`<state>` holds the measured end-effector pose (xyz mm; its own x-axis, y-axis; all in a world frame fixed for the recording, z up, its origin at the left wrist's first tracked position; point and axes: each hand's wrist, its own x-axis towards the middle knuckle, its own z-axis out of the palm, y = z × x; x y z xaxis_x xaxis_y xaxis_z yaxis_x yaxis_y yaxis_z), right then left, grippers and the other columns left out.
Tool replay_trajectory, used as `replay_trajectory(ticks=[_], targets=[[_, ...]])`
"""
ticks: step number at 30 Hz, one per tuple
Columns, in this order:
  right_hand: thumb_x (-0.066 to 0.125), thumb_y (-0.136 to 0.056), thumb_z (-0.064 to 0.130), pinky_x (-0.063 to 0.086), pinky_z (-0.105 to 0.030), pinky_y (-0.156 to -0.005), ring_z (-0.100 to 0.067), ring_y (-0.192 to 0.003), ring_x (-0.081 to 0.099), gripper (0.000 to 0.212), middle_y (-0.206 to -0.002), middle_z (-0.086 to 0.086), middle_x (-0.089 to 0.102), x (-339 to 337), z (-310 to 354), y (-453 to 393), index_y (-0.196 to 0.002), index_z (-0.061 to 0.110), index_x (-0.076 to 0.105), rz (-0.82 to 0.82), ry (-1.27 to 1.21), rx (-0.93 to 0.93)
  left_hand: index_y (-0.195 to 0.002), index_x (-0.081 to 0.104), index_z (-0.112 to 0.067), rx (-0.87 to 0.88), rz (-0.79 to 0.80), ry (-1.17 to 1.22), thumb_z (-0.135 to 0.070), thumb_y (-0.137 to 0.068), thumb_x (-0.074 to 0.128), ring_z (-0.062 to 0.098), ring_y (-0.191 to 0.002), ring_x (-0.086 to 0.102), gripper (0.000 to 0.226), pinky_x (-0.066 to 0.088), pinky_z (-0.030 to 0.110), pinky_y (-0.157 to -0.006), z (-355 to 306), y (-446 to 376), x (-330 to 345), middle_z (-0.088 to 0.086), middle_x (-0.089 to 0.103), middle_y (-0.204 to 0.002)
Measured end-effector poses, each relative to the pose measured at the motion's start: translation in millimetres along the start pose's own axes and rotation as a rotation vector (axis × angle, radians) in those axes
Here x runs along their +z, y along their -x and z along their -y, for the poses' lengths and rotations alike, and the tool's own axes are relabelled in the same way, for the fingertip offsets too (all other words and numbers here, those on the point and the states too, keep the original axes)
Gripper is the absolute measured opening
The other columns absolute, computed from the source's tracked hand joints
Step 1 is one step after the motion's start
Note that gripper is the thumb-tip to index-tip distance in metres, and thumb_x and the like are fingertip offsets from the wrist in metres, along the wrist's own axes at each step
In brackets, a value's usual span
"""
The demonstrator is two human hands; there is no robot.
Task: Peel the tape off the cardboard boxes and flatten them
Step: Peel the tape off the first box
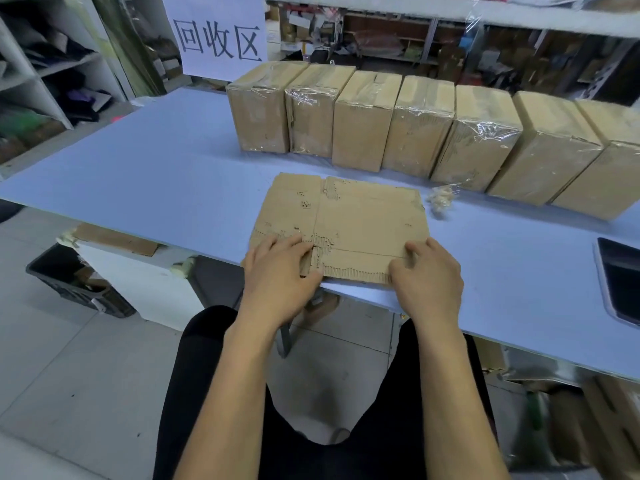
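Note:
A flattened cardboard box (360, 220) lies on the pale blue table (156, 161), its near edge at the table's front edge. My left hand (277, 275) holds the box's near left corner, fingers on top and thumb at the edge. At the near right corner my right hand (427, 275) grips the edge with its fingers curled over it. A row of several taped cardboard boxes (367, 123) stands behind, wrapped in clear tape. A crumpled ball of peeled tape (441, 200) lies just right of the flat box.
A dark tablet or tray (620, 278) sits at the table's right edge. A black bin (76, 282) stands on the floor at the left. Shelves line the left wall and the back. A white sign (216, 36) hangs behind the table.

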<state>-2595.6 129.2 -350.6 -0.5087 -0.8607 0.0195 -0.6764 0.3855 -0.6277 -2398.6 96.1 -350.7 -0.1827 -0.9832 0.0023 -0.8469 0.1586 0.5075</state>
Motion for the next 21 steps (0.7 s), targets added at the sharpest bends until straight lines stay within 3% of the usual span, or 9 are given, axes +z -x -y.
replay_trajectory(ticks=[2, 4, 7, 11, 13, 18, 21], targets=[[0.054, -0.091, 0.026, 0.034, -0.050, -0.113, -0.032, -0.141, 0.030, 0.046, -0.150, -0.011, 0.041, 0.3, -0.6, 0.2, -0.136, 0.019, 0.057, 0.045, -0.002, 0.039, -0.145, 0.050, -0.030, -0.019, -0.014, 0.037, -0.041, -0.097, 0.055, 0.021, -0.151, 0.018, 0.050, 0.007, 0.038, -0.122, 1.6, -2.7, 3.0, -0.008, 0.035, -0.159], [0.056, -0.093, 0.034, 0.021, -0.050, -0.121, -0.030, -0.152, 0.011, 0.062, -0.165, -0.014, 0.017, -2.8, 1.2, 1.2, -0.152, 0.027, 0.039, 0.088, -0.015, 0.059, -0.142, 0.054, -0.027, -0.053, -0.109, 0.119, -0.038, -0.097, 0.057, 0.023, -0.150, 0.018, 0.047, 0.009, 0.040, -0.124, 3.7, -2.0, 0.5, 0.000, 0.034, -0.160], [0.058, -0.091, 0.049, 0.018, -0.051, -0.121, -0.031, -0.151, 0.013, 0.076, -0.164, -0.012, 0.022, -4.5, 2.7, 0.9, -0.157, 0.031, 0.026, 0.084, -0.018, 0.056, -0.146, 0.048, -0.024, -0.220, -0.281, 0.182, -0.033, -0.094, 0.057, 0.028, -0.150, 0.014, 0.053, 0.013, 0.043, -0.123, 9.8, -2.6, -7.2, 0.012, 0.030, -0.160], [0.060, -0.086, 0.059, 0.020, -0.051, -0.120, -0.033, -0.147, 0.024, 0.078, -0.155, -0.009, 0.039, -4.2, 5.3, 1.1, -0.154, 0.029, 0.034, 0.125, 0.080, 0.035, -0.142, 0.053, -0.022, -0.221, -0.164, 0.163, -0.050, -0.088, 0.051, 0.030, -0.142, 0.032, 0.061, 0.023, 0.040, -0.115, 25.5, -11.2, -8.9, 0.011, 0.049, -0.147], [0.060, -0.084, 0.062, 0.018, -0.051, -0.120, -0.033, -0.148, 0.022, 0.077, -0.155, -0.007, 0.039, -2.6, 11.7, 4.6, -0.151, 0.031, 0.038, 0.184, 0.115, -0.007, -0.141, 0.054, -0.020, -0.220, -0.149, 0.137, -0.051, -0.092, 0.053, 0.031, -0.142, 0.031, 0.057, 0.024, 0.041, -0.114, 30.2, -8.0, -13.2, 0.011, 0.045, -0.149], [0.054, -0.091, 0.058, 0.007, -0.049, -0.123, -0.031, -0.153, 0.007, 0.072, -0.163, -0.010, 0.024, 40.0, 50.9, 22.2, -0.154, 0.032, 0.031, 0.333, 0.178, -0.256, -0.134, 0.055, -0.007, -0.271, -0.247, -0.032, -0.046, -0.097, 0.055, 0.034, -0.133, 0.035, 0.053, 0.025, 0.039, -0.110, 76.8, -4.4, -41.7, 0.017, 0.049, -0.142], [0.048, -0.096, 0.057, 0.005, -0.051, -0.124, -0.034, -0.153, 0.004, 0.068, -0.165, -0.014, 0.017, 77.2, 81.1, 22.7, -0.156, 0.032, 0.027, 0.370, 0.228, -0.414, -0.131, 0.055, -0.009, -0.349, -0.248, -0.137, -0.049, -0.096, 0.052, 0.034, -0.130, 0.041, 0.053, 0.028, 0.041, -0.107, 127.0, -16.3, -63.9, 0.015, 0.052, -0.137]])
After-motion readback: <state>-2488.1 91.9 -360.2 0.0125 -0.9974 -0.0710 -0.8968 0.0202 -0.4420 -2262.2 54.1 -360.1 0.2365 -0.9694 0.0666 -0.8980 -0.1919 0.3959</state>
